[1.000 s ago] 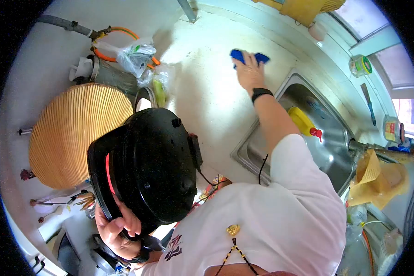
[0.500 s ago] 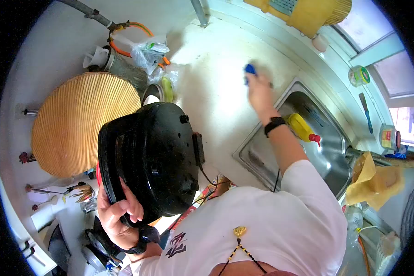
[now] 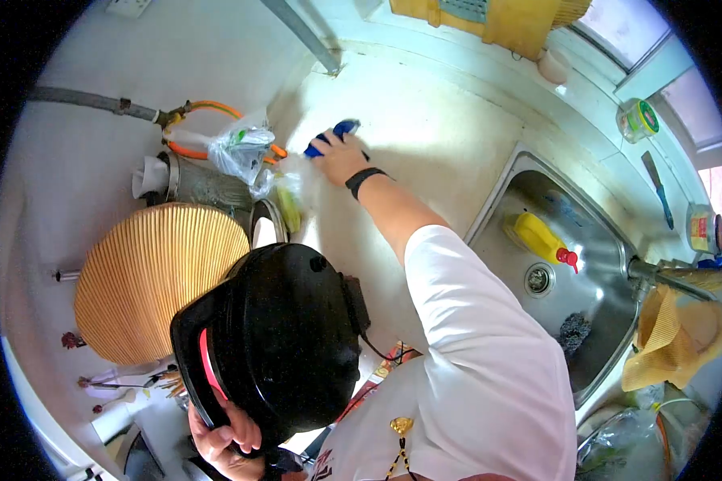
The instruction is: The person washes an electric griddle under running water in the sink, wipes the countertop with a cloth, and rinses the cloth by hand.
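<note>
Right hand (image 3: pixel 341 159), fingers slightly apart, over a blue cloth (image 3: pixel 346 127) on the counter (image 3: pixel 433 104)
Left hand (image 3: pixel 226 437) clamped on the black appliance (image 3: pixel 293 337) (bulky thing); the blue cloth lies near a plastic bag (image 3: pixel 241 150)

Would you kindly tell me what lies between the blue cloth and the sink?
In the head view, only bare countertop lies straight between the blue cloth, under the right hand, and the top corner of the sink; the forearm slants below.

Room above countertop (image 3: pixel 425 104), plastic bag (image 3: pixel 241 148) blocking left, black appliance (image 3: pixel 289 337) nearer
</note>
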Action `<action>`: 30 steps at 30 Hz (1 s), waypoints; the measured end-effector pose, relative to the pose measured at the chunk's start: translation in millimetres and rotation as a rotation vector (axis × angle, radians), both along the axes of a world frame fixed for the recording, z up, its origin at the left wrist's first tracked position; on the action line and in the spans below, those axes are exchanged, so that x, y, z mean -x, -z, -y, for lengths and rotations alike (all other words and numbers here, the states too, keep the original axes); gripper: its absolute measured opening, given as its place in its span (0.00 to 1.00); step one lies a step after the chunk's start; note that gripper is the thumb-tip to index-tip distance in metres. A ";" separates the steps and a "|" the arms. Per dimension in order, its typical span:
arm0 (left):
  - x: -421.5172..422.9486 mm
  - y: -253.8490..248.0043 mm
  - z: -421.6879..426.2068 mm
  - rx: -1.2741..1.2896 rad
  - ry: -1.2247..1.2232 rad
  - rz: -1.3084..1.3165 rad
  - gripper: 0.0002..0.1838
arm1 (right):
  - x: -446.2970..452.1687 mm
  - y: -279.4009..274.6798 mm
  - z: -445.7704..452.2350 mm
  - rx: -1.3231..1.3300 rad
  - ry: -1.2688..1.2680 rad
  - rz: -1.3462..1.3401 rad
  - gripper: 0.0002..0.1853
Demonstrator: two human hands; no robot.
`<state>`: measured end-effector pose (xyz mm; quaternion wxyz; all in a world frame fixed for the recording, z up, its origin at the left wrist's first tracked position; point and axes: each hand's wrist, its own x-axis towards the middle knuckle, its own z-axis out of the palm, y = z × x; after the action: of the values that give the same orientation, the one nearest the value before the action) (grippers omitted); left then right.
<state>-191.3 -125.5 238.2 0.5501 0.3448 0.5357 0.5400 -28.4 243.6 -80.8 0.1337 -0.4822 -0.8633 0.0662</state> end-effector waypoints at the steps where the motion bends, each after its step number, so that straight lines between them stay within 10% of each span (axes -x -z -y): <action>1: 0.7 -0.2 0.1 0.010 0.015 0.011 0.24 | -6.3 11.7 -13.8 -0.029 0.046 -0.038 0.17; 16: -16.2 -5.8 3.1 0.035 -0.081 0.023 0.20 | -263.7 11.5 83.7 0.019 0.761 -0.091 0.20; 23: -15.6 -8.8 2.5 0.065 -0.072 -0.012 0.19 | -295.8 -46.8 151.3 0.143 0.690 0.281 0.12; 30: -15.9 -4.1 2.6 0.016 -0.059 -0.004 0.20 | -186.0 -33.6 108.9 -0.030 0.383 -0.288 0.15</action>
<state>-175.4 -128.1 242.3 0.5357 0.3255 0.5508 0.5511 157.7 134.7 -47.2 0.2727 -0.6207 -0.7289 0.0951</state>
